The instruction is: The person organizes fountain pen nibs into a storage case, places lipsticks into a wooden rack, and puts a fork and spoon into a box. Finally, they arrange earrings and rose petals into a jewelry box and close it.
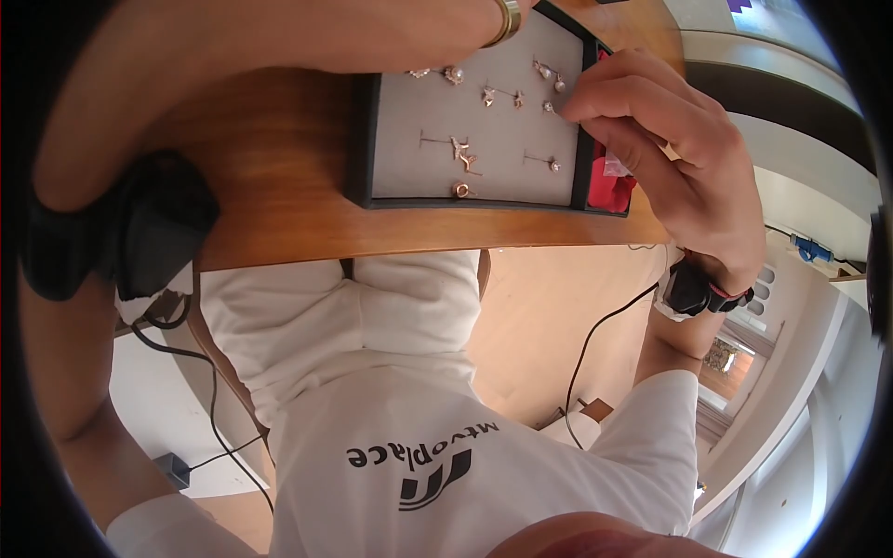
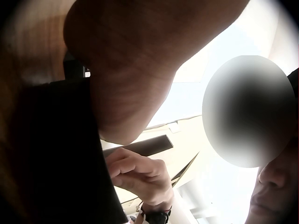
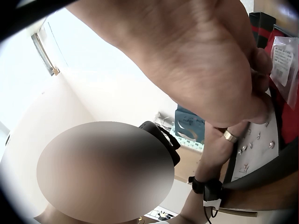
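A dark-rimmed tray with a grey lining holds several small earrings, among them a bow-like rose-gold pair, a small ring-shaped one and a pearl one. My right hand bends over the tray's right side, thumb and fingertips pinched together at a small stud earring. Reaching across the far left, my left hand wears a gold ring. Its fingers are cut off in the head view and hidden behind my right hand in the right wrist view.
Red cloth and a clear plastic bag with a white label lie along the tray's right side. The wooden table ends just in front of my lap. Black cables hang from both wrist cameras.
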`<state>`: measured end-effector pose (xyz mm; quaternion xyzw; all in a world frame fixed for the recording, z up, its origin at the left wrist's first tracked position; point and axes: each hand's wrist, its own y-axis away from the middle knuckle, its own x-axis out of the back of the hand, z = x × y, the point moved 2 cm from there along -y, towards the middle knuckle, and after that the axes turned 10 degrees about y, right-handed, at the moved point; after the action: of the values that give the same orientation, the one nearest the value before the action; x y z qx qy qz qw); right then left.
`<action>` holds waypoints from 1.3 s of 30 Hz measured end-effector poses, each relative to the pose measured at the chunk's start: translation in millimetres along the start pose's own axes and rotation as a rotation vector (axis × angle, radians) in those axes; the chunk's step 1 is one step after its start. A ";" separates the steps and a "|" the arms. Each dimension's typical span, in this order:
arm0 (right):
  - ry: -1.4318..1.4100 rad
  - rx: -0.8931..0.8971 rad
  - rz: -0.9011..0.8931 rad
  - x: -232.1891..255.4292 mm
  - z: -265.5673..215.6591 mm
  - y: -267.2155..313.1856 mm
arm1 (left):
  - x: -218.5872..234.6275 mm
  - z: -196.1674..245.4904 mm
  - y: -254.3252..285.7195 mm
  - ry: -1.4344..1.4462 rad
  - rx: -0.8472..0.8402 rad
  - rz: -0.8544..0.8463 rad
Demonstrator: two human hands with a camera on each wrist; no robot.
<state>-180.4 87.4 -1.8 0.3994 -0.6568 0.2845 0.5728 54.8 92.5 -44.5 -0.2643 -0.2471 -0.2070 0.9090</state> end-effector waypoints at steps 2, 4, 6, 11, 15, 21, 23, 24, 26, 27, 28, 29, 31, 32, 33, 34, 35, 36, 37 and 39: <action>0.017 0.033 -0.011 -3.0 -0.7 -0.2 | 8.0 2.4 -1.0 0.068 0.060 -0.068; 0.039 0.071 -0.057 0.7 -0.9 -1.2 | 9.6 2.5 -3.0 0.156 0.150 -0.170; 0.028 0.036 -0.083 2.5 -3.4 -2.5 | 6.6 2.0 -1.6 0.136 0.083 -0.132; 0.029 0.025 -0.108 0.9 -2.6 -2.0 | -1.7 7.1 1.2 -0.018 0.030 -0.035; -0.083 -0.136 -0.035 -4.9 -1.3 1.0 | 1.5 12.0 -3.1 -0.056 0.057 -0.019; 0.093 -0.047 0.045 -4.2 0.0 -4.8 | 6.1 7.2 -5.8 0.046 0.124 -0.112; 0.145 -0.026 0.072 -7.5 -2.3 -4.6 | 2.2 3.3 0.4 0.027 0.057 -0.052; 0.164 -0.041 0.081 -7.7 -2.1 -3.9 | 0.2 2.8 2.4 0.023 0.037 -0.039; 0.184 -0.054 0.092 -8.4 -2.1 -2.2 | -4.5 4.5 8.0 -0.023 -0.037 0.029; 0.165 -0.093 0.126 -8.8 -2.3 -0.6 | -2.0 6.5 6.9 -0.045 -0.063 0.057; 0.145 -0.131 0.159 -8.9 -3.1 0.7 | 0.5 9.7 5.3 -0.066 -0.089 0.085; 0.143 -0.129 0.160 -6.1 -5.6 2.3 | 8.4 10.5 -1.8 -0.020 0.031 -0.049; 0.196 -0.236 0.121 4.1 -7.6 6.1 | 10.3 8.3 -5.8 0.028 0.152 -0.183; 0.196 -0.237 0.122 4.7 -8.4 5.9 | 8.0 5.4 -3.1 0.022 0.097 -0.130; 0.185 -0.204 0.115 5.8 -9.2 5.2 | 4.0 4.8 -1.6 0.020 0.066 -0.105; 0.174 -0.172 0.108 5.0 -10.6 5.0 | -0.1 4.9 -0.3 0.017 0.036 -0.079; 0.175 -0.174 0.111 3.7 -10.7 4.6 | -4.4 7.2 3.9 -0.057 -0.015 -0.014; 0.162 -0.162 0.072 1.1 -10.7 3.9 | -2.8 7.4 2.2 -0.096 -0.042 0.017; 0.150 -0.148 0.035 0.9 -7.8 3.3 | -1.1 7.6 0.5 -0.134 -0.068 0.049; 0.083 -0.068 0.140 -7.4 0.7 6.5 | 7.9 2.3 -7.0 0.040 0.014 -0.066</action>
<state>-186.1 91.6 -8.7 0.3208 -0.6683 0.3175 0.5914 56.7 86.4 -35.8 -0.2454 -0.2388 -0.2402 0.9083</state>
